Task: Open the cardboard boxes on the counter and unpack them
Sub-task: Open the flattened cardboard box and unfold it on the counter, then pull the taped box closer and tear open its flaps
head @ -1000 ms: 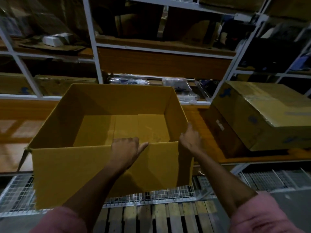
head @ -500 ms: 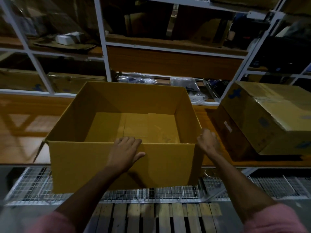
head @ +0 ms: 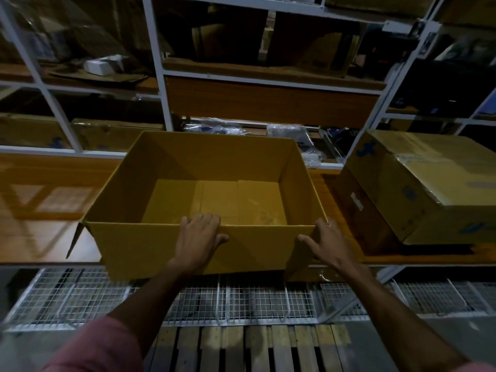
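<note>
Left hand: the left hand [head: 199, 237] lies over the near rim of the open box [head: 209, 202], close to the middle of that wall; its fingers [head: 204, 219] are curled over the edge into the box and the thumb [head: 222, 238] is pressed against the outer face, so the rim is gripped between them.
Right hand: the right hand [head: 326, 241] rests flat against the near right corner of the open box; its fingers are spread and nearly straight, the thumb [head: 304, 238] on the front wall and the rest of the hand wrapping the corner toward the side wall; it touches but does not clasp.
Arms: both forearms reach forward and upward from the bottom of the view, the left from the lower left, the right from the lower right; pink sleeves [head: 99, 345] cover the upper arms.
Open box: stands on the wooden table [head: 40, 200], its near wall overhanging the table's front edge; top flaps folded outward, the left one [head: 76, 238] hanging down; only the bottom flaps show inside.
Closed box: a second box [head: 418, 189], taped shut, sits on the table to the right, just beside the open one and not touching it.
Surroundings: wire mesh rack [head: 241, 299] below the table edge; wooden pallet [head: 255, 347] under it; white shelves [head: 158, 76] with dim goods behind.
</note>
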The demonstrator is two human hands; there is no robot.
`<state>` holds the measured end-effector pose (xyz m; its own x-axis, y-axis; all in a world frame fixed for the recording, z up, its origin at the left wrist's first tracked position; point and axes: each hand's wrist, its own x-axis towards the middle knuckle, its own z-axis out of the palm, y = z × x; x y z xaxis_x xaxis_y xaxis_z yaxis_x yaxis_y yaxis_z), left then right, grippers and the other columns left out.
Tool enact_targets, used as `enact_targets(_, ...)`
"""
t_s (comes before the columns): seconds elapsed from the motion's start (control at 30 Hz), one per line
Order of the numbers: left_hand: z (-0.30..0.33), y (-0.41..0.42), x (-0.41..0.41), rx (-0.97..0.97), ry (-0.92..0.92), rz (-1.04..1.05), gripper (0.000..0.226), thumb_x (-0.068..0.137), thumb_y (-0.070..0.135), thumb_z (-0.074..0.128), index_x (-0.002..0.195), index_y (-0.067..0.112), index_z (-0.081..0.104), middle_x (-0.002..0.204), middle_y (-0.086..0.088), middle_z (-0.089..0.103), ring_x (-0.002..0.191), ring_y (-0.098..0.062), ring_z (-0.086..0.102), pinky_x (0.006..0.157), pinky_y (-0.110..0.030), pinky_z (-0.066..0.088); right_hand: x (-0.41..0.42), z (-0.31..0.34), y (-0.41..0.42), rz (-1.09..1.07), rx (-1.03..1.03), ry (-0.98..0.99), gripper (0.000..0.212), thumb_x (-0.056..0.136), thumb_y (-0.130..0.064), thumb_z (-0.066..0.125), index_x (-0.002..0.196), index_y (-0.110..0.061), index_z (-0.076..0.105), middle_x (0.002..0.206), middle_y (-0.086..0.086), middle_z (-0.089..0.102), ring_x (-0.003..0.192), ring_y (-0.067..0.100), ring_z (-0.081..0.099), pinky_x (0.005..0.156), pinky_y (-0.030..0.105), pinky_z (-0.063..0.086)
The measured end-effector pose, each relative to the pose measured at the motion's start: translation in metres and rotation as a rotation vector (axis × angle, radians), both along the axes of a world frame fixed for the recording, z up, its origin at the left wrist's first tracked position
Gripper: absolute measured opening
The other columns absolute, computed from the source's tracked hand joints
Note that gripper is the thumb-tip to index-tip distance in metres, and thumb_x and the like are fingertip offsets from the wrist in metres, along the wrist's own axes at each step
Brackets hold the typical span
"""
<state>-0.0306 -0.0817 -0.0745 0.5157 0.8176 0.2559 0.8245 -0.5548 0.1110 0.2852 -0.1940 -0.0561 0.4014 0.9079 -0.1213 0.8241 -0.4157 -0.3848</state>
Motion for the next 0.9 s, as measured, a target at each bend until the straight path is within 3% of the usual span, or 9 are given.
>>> enact_targets(0.13, 0.012, -0.002, 0.001, -0.107, -0.008, 0.008, 0.033, 0.097, 0.060, 0.047, 0.103, 0.028, 0.047, 0.098, 0.012, 0.044, 0.092, -0.008, 0.038, 0.104, -0.044, 0.033, -0.003, 0.000, 0.005, -0.021, 0.037, -0.042, 0.048, 0.090, -0.056, 0.064, 0.120, -0.022, 0.049, 0.146, 0.012, 0.041, 0.120, 0.034, 0.054, 0.094, 0.054, 0.052)
enact_targets(0.33, 0.017, -0.007, -0.002, -0.160, -0.051, -0.004, 0.032, 0.095, 0.058, 0.053, 0.095, 0.031, 0.038, 0.095, 0.012, 0.046, 0.091, -0.009, 0.042, 0.104, -0.043, 0.031, -0.003, -0.006, -0.005, -0.012, 0.046, -0.173, 0.052, 0.090, -0.063, 0.058, 0.121, -0.022, 0.049, 0.145, 0.011, 0.042, 0.110, 0.026, 0.060, 0.087, 0.044, 0.055)
enact_targets(0.47, 0.018, -0.006, -0.001, -0.176, -0.063, -0.025, 0.033, 0.093, 0.060, 0.052, 0.095, 0.031, 0.038, 0.096, 0.012, 0.045, 0.093, -0.009, 0.042, 0.105, -0.045, 0.033, -0.005, -0.008, -0.005, -0.019, 0.055, -0.144, 0.051, 0.091, -0.063, 0.057, 0.124, -0.025, 0.046, 0.142, 0.010, 0.042, 0.112, 0.027, 0.060, 0.090, 0.048, 0.053)
enact_targets(0.53, 0.016, -0.005, -0.003, -0.160, -0.044, -0.035, 0.033, 0.094, 0.064, 0.047, 0.100, 0.032, 0.043, 0.099, 0.011, 0.047, 0.099, -0.012, 0.047, 0.107, -0.046, 0.033, -0.003, -0.006, -0.006, -0.004, 0.042, -0.140, 0.053, 0.090, -0.066, 0.054, 0.123, -0.026, 0.043, 0.141, 0.010, 0.042, 0.112, 0.028, 0.059, 0.090, 0.050, 0.053)
enact_targets(0.6, 0.012, -0.005, -0.004, -0.127, 0.043, -0.019, 0.047, 0.095, 0.070, 0.035, 0.115, 0.030, 0.051, 0.113, 0.006, 0.056, 0.113, -0.017, 0.050, 0.111, -0.050, 0.027, -0.001, -0.005, -0.010, 0.024, 0.025, -0.149, 0.065, 0.088, -0.074, 0.045, 0.131, -0.025, 0.038, 0.148, 0.013, 0.037, 0.119, 0.031, 0.056, 0.093, 0.052, 0.053)
enact_targets(0.73, 0.019, -0.013, 0.012, -0.016, 0.097, 0.043, 0.079, 0.092, 0.081, 0.011, 0.128, 0.028, 0.058, 0.132, 0.002, 0.059, 0.133, -0.023, 0.045, 0.114, -0.060, 0.013, -0.002, 0.000, -0.022, 0.027, 0.099, -0.233, 0.090, 0.090, -0.082, 0.026, 0.156, -0.022, 0.021, 0.167, 0.013, 0.014, 0.150, 0.035, 0.026, 0.116, 0.057, 0.029)
enact_targets(0.9, 0.047, -0.013, 0.067, 0.026, 0.048, -0.025, 0.077, 0.095, 0.076, 0.016, 0.148, 0.027, 0.040, 0.165, -0.006, 0.025, 0.155, -0.031, 0.008, 0.116, -0.063, 0.001, -0.007, 0.034, -0.007, 0.010, 0.253, -0.240, 0.093, 0.086, -0.083, 0.013, 0.160, -0.026, 0.016, 0.169, 0.008, 0.010, 0.156, 0.028, 0.006, 0.123, 0.055, 0.010)
